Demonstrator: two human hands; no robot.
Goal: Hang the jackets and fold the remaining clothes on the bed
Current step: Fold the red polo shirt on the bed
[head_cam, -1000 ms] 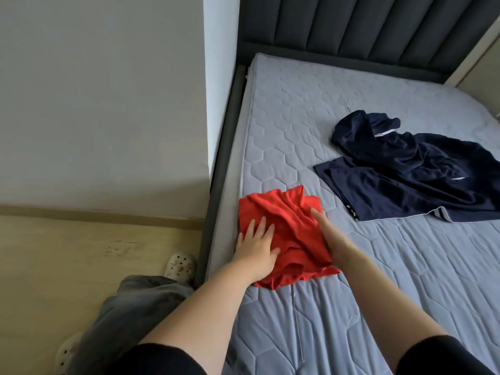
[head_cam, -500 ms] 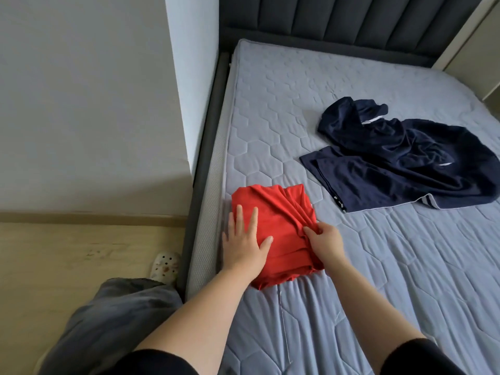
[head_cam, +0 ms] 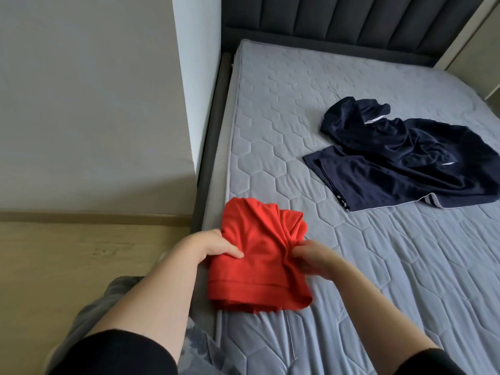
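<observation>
The red cloth (head_cam: 257, 255) lies folded in a small bundle on the near left part of the bed (head_cam: 392, 280), close to its left edge. The left hand (head_cam: 213, 246) holds the left side of the bundle. Its thumb is on top of the cloth and its other fingers are hidden under it. The right hand (head_cam: 316, 257) has its fingers curled and pinches a bunch of the red cloth on the right side. Both arms are bare up to black sleeves (head_cam: 116, 353).

The bed has a grey top with six-sided shapes stitched all over it. It is a bit wrinkled near the red cloth. Farther away and to the right, well apart from the red cloth, the dark blue clothes (head_cam: 405, 158) lie in a loose, crumpled heap with thin white lines on them.

At the far end stands a dark grey padded headboard (head_cam: 351, 23) with upright stripes. A dark frame (head_cam: 212, 147) runs along the left side of the bed.

Left of the bed is a pale wall (head_cam: 81, 104), with a white corner (head_cam: 200, 77) right beside the frame. Below the wall is a light wood floor (head_cam: 67, 266). The person's grey trousers (head_cam: 108, 301) show at the near left, by the bed.
</observation>
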